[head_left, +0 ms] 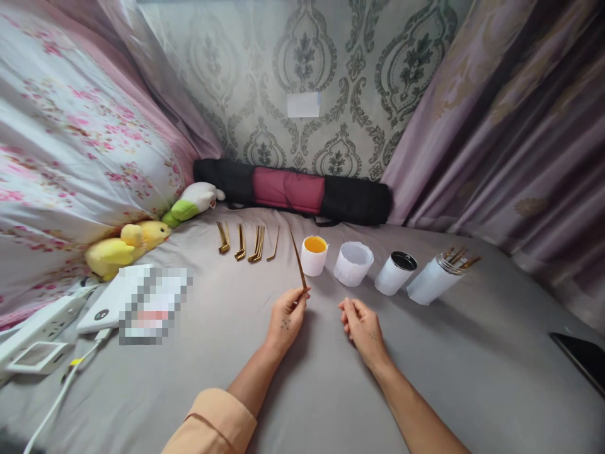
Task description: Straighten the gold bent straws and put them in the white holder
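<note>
My left hand (287, 315) pinches the lower end of a thin gold-brown metal straw (297, 257), which points up and away beside a white cup with a yellow inside (314, 256). My right hand (362, 323) is loosely closed above the grey sheet, with nothing showing between its fingers. Beyond it stand a translucent white cup (353, 265) and a white-wrapped can with a dark inside (396, 273). Farther right, a white-wrapped can (432, 280) holds several gold-brown straws. On the left, similar bent straws (256, 244) lie in small groups, with a single straw (273, 243) beside them.
A long black and red bag (288, 191) lies along the wall. Plush toys (127, 246), a white power bank (111, 299) with a cable, and a power strip (42, 328) are at left. A dark phone (579, 359) lies at the right edge.
</note>
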Demonstrator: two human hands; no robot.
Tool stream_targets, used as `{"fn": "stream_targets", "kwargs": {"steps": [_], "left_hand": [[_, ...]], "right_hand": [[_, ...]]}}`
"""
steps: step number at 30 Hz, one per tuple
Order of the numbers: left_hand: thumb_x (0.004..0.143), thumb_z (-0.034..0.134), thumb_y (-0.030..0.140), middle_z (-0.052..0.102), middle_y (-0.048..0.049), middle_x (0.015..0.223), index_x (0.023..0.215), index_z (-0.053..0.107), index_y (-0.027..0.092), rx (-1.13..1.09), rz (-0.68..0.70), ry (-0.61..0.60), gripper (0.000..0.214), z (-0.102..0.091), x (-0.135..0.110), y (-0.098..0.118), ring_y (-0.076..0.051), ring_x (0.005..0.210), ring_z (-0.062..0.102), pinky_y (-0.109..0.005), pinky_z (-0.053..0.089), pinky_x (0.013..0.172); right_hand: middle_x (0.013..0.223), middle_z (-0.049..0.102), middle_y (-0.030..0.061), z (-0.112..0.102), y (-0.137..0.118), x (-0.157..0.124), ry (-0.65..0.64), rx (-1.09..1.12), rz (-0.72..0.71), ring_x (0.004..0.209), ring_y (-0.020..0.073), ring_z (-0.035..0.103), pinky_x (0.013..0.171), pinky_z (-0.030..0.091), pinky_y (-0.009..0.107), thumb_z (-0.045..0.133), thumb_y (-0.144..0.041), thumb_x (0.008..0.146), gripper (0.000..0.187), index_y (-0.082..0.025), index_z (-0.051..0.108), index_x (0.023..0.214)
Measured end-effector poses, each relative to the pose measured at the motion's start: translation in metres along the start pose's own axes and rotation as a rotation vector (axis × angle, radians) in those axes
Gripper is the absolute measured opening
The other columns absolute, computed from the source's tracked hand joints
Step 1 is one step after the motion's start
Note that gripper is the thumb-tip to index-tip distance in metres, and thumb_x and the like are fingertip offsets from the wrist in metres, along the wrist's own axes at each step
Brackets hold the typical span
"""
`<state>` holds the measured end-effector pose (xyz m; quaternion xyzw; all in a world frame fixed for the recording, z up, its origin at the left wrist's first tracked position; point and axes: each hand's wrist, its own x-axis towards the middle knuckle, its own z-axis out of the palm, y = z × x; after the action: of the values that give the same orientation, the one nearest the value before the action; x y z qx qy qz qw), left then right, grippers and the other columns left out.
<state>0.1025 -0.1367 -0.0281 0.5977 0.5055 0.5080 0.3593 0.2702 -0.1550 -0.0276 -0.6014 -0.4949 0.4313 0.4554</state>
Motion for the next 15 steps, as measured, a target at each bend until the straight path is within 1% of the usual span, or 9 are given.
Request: {"fn": "stream_targets", "kwargs": {"steps": [5,10,15], "left_hand": [[0.082,0.042,0.027,0.063,-0.0053,0.083,0.104,0.060,0.019,0.124,0.121,-0.025,0.029,-0.0004,-0.0008,-0.0002,-0.013,0.073,0.054,-0.024,0.042,0.065],[0.084,0.040,0.025,0.063,-0.0063,0.086,0.104,0.060,0.020,0.189,0.194,-0.048,0.029,0.0002,-0.0016,0.0008,-0.013,0.075,0.055,-0.025,0.043,0.066],[0.084,0.039,0.022,0.062,-0.0061,0.088,0.103,0.060,0.021,0.258,0.263,-0.062,0.028,0.0028,-0.0026,-0.0005,-0.014,0.080,0.054,-0.027,0.043,0.072]], "right_hand": [[0.058,0.047,-0.0009,-0.0003,-0.0009,-0.0004,0.003,0.010,-0.003,0.042,0.0066,0.040,0.035,0.029,0.016,0.042,-0.052,0.078,0.039,-0.016,0.056,0.079],[0.058,0.048,-0.0014,0.0006,-0.0007,-0.0005,0.007,0.049,0.006,0.041,0.0057,0.039,0.034,0.027,0.016,0.043,-0.052,0.078,0.038,-0.016,0.056,0.080],[0.059,0.049,-0.0015,0.0004,-0.0028,-0.0012,0.017,0.069,-0.001,0.041,0.0062,0.041,0.033,0.027,0.016,0.043,-0.052,0.077,0.038,-0.017,0.057,0.082]]}}
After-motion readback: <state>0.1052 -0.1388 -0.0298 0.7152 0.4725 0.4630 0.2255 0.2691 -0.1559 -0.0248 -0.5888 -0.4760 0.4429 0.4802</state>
